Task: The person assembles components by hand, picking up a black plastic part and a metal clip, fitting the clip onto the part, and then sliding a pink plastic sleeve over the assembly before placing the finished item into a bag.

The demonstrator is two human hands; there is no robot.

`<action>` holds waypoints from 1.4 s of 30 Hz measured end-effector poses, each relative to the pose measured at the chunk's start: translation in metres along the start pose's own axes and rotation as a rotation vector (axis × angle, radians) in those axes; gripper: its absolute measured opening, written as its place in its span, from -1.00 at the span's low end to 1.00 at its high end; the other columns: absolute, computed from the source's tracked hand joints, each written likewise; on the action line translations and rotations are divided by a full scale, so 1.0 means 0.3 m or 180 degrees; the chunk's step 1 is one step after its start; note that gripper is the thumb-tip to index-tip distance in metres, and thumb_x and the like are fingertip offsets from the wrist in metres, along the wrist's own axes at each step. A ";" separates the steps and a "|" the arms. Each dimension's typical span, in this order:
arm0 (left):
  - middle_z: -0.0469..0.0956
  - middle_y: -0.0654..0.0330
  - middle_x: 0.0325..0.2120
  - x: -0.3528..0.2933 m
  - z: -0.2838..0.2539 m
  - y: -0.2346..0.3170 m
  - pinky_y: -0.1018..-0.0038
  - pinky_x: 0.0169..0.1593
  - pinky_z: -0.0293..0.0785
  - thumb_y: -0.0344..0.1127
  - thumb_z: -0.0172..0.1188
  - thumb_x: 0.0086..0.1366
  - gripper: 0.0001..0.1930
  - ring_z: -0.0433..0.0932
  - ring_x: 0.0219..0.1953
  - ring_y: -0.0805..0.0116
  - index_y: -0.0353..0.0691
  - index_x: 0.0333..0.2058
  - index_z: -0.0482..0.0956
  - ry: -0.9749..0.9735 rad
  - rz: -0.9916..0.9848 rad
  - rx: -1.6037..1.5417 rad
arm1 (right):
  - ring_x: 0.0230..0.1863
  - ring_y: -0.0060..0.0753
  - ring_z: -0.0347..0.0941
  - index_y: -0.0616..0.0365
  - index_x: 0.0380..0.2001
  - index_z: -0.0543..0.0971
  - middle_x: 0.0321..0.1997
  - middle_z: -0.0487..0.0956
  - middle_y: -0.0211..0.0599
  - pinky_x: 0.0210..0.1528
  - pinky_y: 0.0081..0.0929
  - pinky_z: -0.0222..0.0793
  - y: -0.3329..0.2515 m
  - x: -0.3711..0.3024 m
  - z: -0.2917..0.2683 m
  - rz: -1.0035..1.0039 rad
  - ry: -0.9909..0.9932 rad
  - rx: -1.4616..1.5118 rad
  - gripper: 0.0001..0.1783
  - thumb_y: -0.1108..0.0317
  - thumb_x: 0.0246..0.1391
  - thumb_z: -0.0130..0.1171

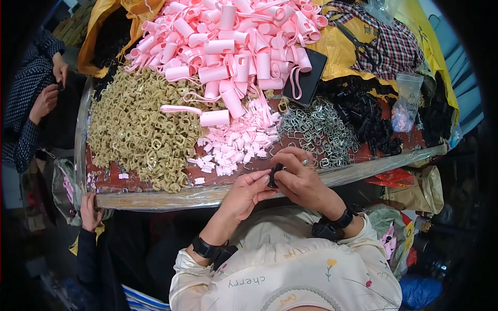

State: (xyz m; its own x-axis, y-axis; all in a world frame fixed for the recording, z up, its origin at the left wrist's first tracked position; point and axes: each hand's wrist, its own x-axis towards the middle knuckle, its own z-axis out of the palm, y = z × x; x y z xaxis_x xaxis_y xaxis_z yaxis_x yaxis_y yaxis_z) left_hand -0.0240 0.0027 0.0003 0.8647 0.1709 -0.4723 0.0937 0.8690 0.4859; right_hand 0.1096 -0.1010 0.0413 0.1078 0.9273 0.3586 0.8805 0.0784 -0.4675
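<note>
Over the table's near edge, my left hand [246, 194] and my right hand [303, 181] meet. Both are closed on a small black part [274, 176], pinched between thumbs and fingers; its exact kind is partly hidden. Just beyond them lie a heap of small pale pink pieces [241, 137] and a pile of silver metal rings [321, 132]. To the left spreads a large pile of tan clip-like parts [142, 122]. Black plastic parts [365, 116] are heaped on the right. Pink tubes with strap loops [223, 46] form a big mound at the back.
A black phone [307, 78] lies beside the pink tubes, with a strap across it. Scissors [363, 46] rest on a yellow sack by checked cloth [397, 44]. A clear bag [407, 98] stands at right. Another person's hand [90, 211] grips the table corner; a co-worker's hands [49, 96] are at far left.
</note>
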 end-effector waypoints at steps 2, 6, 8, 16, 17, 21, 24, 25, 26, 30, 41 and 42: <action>0.45 0.11 -0.30 -0.006 -0.001 -0.001 0.49 -0.20 0.47 -0.42 -0.07 0.19 -0.72 0.48 -0.29 0.40 -0.38 -0.13 0.32 0.0074 -0.0007 0.0209 | -0.09 -0.24 0.22 0.16 -0.62 0.41 -0.21 0.34 -0.32 -0.09 -0.32 0.00 0.000 -0.002 0.007 -0.0012 -0.0069 0.0035 -0.87 0.48 -0.37 0.13; 0.44 0.12 -0.28 -0.018 0.008 -0.008 0.50 -0.19 0.46 -0.41 -0.04 0.17 -0.71 0.47 -0.27 0.42 -0.38 -0.12 0.32 0.0012 0.0015 0.0360 | -0.09 -0.25 0.22 0.14 -0.64 0.40 -0.23 0.35 -0.35 -0.11 -0.32 0.01 0.002 -0.003 0.012 -0.0005 -0.0194 0.0133 -0.87 0.48 -0.40 0.14; 0.44 0.13 -0.28 -0.024 0.004 -0.011 0.51 -0.19 0.46 -0.41 -0.03 0.17 -0.70 0.47 -0.27 0.42 -0.38 -0.12 0.32 -0.0014 0.0003 0.0385 | -0.09 -0.26 0.22 0.14 -0.65 0.40 -0.24 0.35 -0.36 -0.11 -0.33 0.01 0.003 0.000 0.011 0.0006 -0.0234 0.0167 -0.87 0.48 -0.40 0.14; 0.44 0.15 -0.27 -0.009 -0.001 -0.005 0.54 -0.19 0.46 -0.40 0.01 0.14 -0.70 0.47 -0.27 0.43 -0.38 -0.14 0.33 -0.0116 -0.0151 0.0376 | -0.15 -0.28 0.24 0.10 -0.66 0.42 -0.29 0.35 -0.39 -0.13 -0.32 0.02 0.018 -0.001 0.020 0.0106 -0.0356 0.0290 -0.86 0.47 -0.43 0.16; 0.44 0.15 -0.27 -0.004 -0.001 -0.003 0.53 -0.19 0.46 -0.40 0.01 0.14 -0.70 0.47 -0.27 0.43 -0.37 -0.14 0.33 -0.0092 -0.0141 0.0345 | -0.16 -0.27 0.25 0.10 -0.66 0.42 -0.29 0.36 -0.39 -0.14 -0.32 0.04 0.025 -0.004 0.028 0.0132 -0.0250 0.0295 -0.86 0.47 -0.42 0.16; 0.45 0.16 -0.29 0.023 -0.003 -0.005 0.57 -0.21 0.45 -0.41 0.01 0.14 -0.71 0.48 -0.27 0.40 -0.35 -0.14 0.33 -0.0033 -0.0132 0.0128 | -0.19 -0.24 0.27 0.11 -0.63 0.42 -0.31 0.36 -0.37 -0.19 -0.34 0.12 0.047 -0.004 0.018 0.0313 0.0155 0.0580 -0.87 0.48 -0.38 0.16; 0.45 0.16 -0.30 0.035 -0.011 0.007 0.59 -0.21 0.45 -0.42 0.01 0.14 -0.72 0.48 -0.28 0.36 -0.35 -0.15 0.33 -0.0021 -0.0111 0.0037 | -0.22 -0.23 0.29 0.11 -0.58 0.43 -0.31 0.37 -0.35 -0.26 -0.36 0.19 0.104 -0.019 -0.027 0.0546 0.0534 0.1150 -0.85 0.48 -0.35 0.16; 0.45 0.15 -0.30 0.038 -0.013 0.012 0.58 -0.21 0.45 -0.42 0.01 0.14 -0.73 0.49 -0.28 0.35 -0.35 -0.16 0.33 -0.0046 -0.0102 0.0043 | -0.26 -0.23 0.30 0.12 -0.55 0.42 -0.33 0.37 -0.33 -0.32 -0.39 0.23 0.147 -0.037 -0.052 0.0687 0.0419 0.0325 -0.85 0.47 -0.31 0.14; 0.45 0.14 -0.30 0.040 -0.010 0.016 0.57 -0.21 0.45 -0.43 0.01 0.13 -0.73 0.49 -0.28 0.33 -0.35 -0.17 0.33 -0.0092 -0.0107 0.0056 | -0.30 -0.22 0.31 0.13 -0.51 0.42 -0.34 0.38 -0.31 -0.38 -0.41 0.26 0.178 -0.055 -0.075 0.0833 0.0310 -0.0520 -0.85 0.46 -0.27 0.13; 0.45 0.12 -0.30 0.060 0.003 0.001 0.57 -0.21 0.46 -0.44 0.01 0.13 -0.74 0.49 -0.27 0.30 -0.36 -0.17 0.33 -0.0111 -0.0142 -0.0070 | -0.39 -0.22 0.32 0.14 -0.46 0.40 -0.36 0.37 -0.26 -0.44 -0.42 0.26 0.295 -0.128 -0.046 0.1194 -0.0365 -0.0940 -0.84 0.46 -0.23 0.09; 0.45 0.03 -0.27 0.057 0.009 -0.018 0.54 -0.21 0.48 -0.40 0.00 0.14 -0.70 0.49 -0.26 0.28 -0.39 -0.15 0.30 -0.0101 0.0149 -0.0081 | -0.67 -0.55 0.27 0.21 -0.58 0.43 -0.69 0.37 -0.44 -0.63 -0.61 0.16 0.280 -0.136 -0.030 0.1927 0.0391 0.0878 -0.85 0.35 -0.10 0.10; 0.45 0.03 -0.28 0.057 0.009 -0.019 0.54 -0.21 0.48 -0.40 0.00 0.14 -0.70 0.49 -0.26 0.29 -0.39 -0.15 0.31 -0.0097 0.0182 -0.0110 | -0.69 -0.66 0.26 0.22 -0.59 0.43 -0.72 0.37 -0.48 -0.65 -0.66 0.15 0.270 -0.133 -0.026 0.2183 0.0383 0.1451 -0.82 0.33 -0.08 0.10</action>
State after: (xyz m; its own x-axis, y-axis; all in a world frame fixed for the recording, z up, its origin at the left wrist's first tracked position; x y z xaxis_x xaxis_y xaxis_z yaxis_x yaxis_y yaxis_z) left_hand -0.0085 -0.0007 -0.0085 0.8829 0.2070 -0.4215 0.0269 0.8738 0.4855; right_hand 0.1802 -0.1345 -0.0046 0.6237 0.7798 -0.0532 0.3309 -0.3251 -0.8859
